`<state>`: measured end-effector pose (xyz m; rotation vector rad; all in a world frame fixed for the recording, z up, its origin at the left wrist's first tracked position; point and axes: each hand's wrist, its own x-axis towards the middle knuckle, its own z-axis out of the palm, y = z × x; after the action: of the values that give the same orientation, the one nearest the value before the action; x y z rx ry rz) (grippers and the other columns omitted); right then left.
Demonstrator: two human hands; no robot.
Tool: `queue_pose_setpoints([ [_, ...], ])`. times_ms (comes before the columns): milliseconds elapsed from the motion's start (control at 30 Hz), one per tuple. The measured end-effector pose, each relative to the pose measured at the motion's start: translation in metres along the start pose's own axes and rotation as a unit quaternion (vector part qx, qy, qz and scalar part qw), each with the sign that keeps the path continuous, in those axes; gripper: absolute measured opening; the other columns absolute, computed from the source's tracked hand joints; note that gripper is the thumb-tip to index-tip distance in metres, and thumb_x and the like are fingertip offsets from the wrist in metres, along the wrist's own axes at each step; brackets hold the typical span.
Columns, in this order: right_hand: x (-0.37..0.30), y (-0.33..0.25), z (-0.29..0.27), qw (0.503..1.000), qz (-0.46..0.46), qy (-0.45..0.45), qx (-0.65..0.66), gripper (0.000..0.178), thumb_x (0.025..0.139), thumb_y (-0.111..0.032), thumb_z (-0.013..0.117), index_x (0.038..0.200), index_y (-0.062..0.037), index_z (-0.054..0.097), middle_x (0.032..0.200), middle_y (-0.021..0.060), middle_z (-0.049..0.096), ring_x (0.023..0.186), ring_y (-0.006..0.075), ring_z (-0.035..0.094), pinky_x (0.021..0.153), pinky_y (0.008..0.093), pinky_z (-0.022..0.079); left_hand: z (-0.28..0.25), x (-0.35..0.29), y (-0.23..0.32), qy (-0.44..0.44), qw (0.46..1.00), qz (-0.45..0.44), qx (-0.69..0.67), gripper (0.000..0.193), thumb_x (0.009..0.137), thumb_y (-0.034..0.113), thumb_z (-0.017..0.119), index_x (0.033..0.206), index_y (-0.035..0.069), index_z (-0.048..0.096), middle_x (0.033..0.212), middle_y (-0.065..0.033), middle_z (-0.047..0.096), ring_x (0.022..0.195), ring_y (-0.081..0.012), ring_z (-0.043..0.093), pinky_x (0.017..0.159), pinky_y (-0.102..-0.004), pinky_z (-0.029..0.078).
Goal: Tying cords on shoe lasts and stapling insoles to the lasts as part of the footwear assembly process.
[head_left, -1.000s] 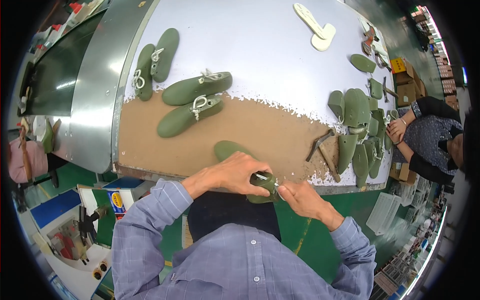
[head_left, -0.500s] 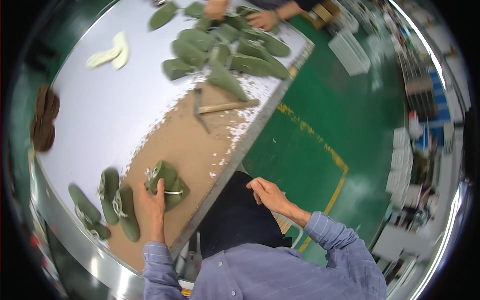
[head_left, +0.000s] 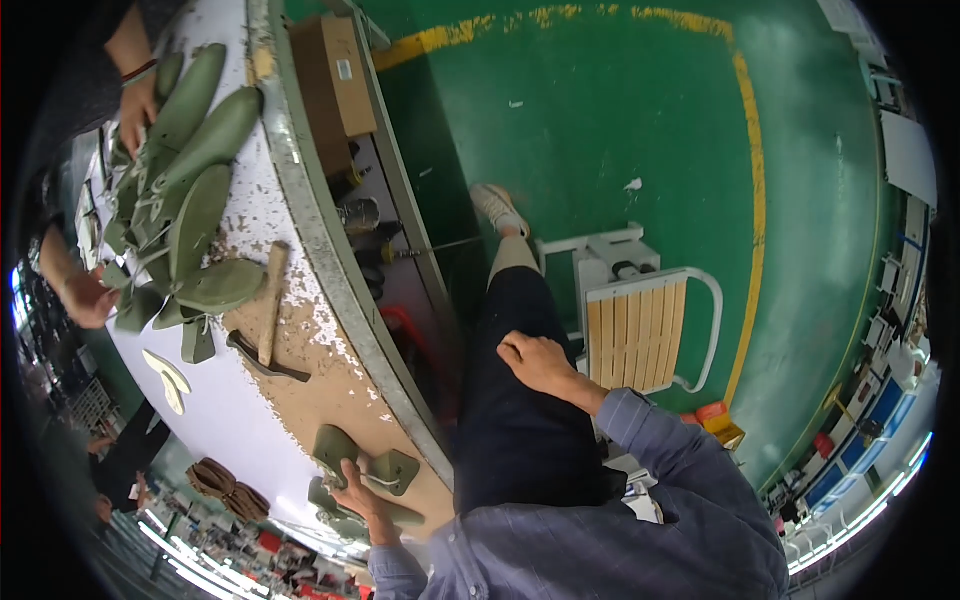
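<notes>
My left hand (head_left: 362, 500) is at the near end of the worktable, its fingers closed around a green shoe last (head_left: 334, 447). Touching that one or just beside it lies another green last (head_left: 396, 472), with a white cord at it. More lasts (head_left: 335, 508) lie behind my hand, partly hidden by it. My right hand (head_left: 537, 362) hangs over my dark-trousered thigh, away from the table, with fingers curled in and nothing visible in them. A hammer (head_left: 272, 315) with a wooden handle rests on the worn brown part of the tabletop.
A pile of green lasts (head_left: 190, 225) covers the table's far end, where another person's hands (head_left: 138, 115) are among them. White lasts (head_left: 167, 380) and a brown bundle (head_left: 228, 488) lie farther off. A slatted stool (head_left: 637, 335) stands right of my leg. A cardboard box (head_left: 345, 80) sits below the tabletop.
The view has swung to the right, bringing in the stool, my leg and the shelf under the table. My left hand stays on the shoe last; my right hand stays curled over the thigh.
</notes>
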<state>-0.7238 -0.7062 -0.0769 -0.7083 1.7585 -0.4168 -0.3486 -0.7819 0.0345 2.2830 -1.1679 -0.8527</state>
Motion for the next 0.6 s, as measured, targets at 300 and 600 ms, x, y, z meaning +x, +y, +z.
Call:
queue_pose_setpoints([
  [300, 0.029, 0.015, 0.025, 0.999, -0.016, -0.030, -0.038, 0.023, 0.093, -0.029, 0.053, 0.095, -0.0083, 0.061, 0.082, 0.0140, 0.069, 0.076, 0.0355, 0.066, 0.070, 0.0453, 0.052, -0.003, 0.020, 0.012, 0.048, 0.976, -0.105, -0.184, 0.061, 0.097, 0.041, 0.048, 0.133, -0.006, 0.035, 0.120, -0.0170, 0.053, 0.101, -0.0243, 0.055, 0.094, -0.0421, 0.045],
  [600, 0.045, 0.001, -0.003, 0.973, -0.103, -0.099, -0.183, 0.023, 0.094, -0.029, 0.050, 0.091, -0.0088, 0.060, 0.075, 0.0142, 0.067, 0.071, 0.0342, 0.066, 0.066, 0.0458, 0.052, 0.015, 0.000, 0.005, -0.018, 0.993, 0.117, -0.019, 0.071, 0.075, 0.037, 0.079, 0.123, -0.005, 0.051, 0.129, -0.0192, 0.054, 0.117, -0.0280, 0.053, 0.103, -0.0386, 0.038],
])
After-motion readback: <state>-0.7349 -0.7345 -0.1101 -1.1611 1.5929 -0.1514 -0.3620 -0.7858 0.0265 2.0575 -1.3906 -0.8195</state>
